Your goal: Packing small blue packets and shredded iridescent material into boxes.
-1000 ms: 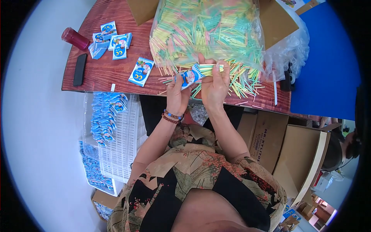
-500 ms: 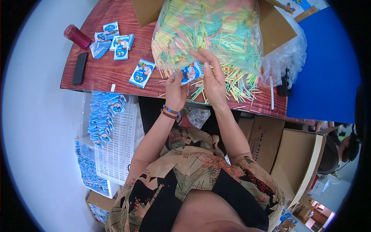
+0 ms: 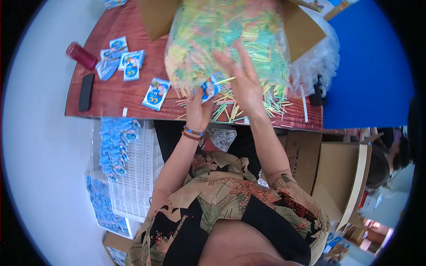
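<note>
- My left hand [image 3: 198, 108]: fingers curled shut around a small blue packet [image 3: 210, 87], held upright at the near edge of the clear bag of sticks [image 3: 222, 35]; beaded bracelets [image 3: 192, 134] sit on the wrist.
- My right hand [image 3: 242, 77]: spread wide, fingers straight and fanned, gripping nothing; the fingertips lie against the near face of the bag, the palm over the loose coloured sticks [image 3: 230, 104] spilled in front of it.
- Blue packet: just before the bag, between my two hands, touching my left fingers; whether the right thumb touches it I cannot tell.
- Bag of sticks: clear plastic, stuffed with thin green, yellow and pink sticks, standing on the wooden table [image 3: 120, 95] amid brown cardboard flaps [image 3: 155, 15].
- Single packet [image 3: 155, 93]: flat on the table, left of the bag, apart from my left hand.
- Cluster of packets [image 3: 120, 60]: farther left of the bag, some overlapping.
- Red cylinder [image 3: 80, 55]: left of that cluster, lying tilted.
- Black flat object [image 3: 86, 91]: far left of the bag, near the table's edge.
- White basket [image 3: 137, 177]: below the table's near edge, left of the bag, blue packets draped over its side.
</note>
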A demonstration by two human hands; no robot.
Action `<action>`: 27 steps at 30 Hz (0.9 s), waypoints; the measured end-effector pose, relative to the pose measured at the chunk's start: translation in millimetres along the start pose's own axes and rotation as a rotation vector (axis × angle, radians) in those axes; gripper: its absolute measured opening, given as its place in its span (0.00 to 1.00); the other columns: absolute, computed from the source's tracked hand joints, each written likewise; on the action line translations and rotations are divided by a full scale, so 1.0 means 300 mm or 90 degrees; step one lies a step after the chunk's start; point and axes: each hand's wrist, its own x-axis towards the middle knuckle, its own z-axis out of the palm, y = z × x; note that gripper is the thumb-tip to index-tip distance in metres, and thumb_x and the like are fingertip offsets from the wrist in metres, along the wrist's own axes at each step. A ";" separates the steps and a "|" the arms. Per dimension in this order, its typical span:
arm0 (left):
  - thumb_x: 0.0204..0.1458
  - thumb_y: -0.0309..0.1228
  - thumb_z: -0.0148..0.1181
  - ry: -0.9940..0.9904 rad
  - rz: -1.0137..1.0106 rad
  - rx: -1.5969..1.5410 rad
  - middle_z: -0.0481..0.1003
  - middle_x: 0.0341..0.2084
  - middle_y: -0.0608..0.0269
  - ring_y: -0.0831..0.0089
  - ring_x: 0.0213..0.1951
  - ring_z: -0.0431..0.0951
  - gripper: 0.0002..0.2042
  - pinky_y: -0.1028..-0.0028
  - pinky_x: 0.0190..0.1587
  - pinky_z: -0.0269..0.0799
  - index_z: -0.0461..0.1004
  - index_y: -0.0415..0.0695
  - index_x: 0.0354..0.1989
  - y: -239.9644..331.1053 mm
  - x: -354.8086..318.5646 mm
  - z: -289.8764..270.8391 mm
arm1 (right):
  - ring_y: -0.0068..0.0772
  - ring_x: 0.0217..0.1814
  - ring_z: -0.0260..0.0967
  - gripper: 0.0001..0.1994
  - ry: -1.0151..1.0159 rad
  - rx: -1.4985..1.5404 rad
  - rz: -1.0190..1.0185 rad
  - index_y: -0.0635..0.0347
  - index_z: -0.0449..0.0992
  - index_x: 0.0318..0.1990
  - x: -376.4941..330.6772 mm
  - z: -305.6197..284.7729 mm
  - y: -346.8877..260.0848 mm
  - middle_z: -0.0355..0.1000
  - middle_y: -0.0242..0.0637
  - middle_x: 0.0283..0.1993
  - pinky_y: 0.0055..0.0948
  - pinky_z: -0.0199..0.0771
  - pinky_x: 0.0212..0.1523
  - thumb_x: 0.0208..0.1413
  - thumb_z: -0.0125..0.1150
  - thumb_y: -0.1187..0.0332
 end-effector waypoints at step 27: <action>0.58 0.41 0.54 -0.028 -0.028 0.155 0.72 0.43 0.61 0.68 0.43 0.70 0.22 0.64 0.54 0.65 0.64 0.41 0.56 -0.009 -0.013 -0.097 | 0.40 0.70 0.52 0.26 -0.148 -0.149 0.079 0.52 0.45 0.69 -0.052 -0.044 -0.005 0.53 0.44 0.69 0.38 0.37 0.71 0.66 0.40 0.65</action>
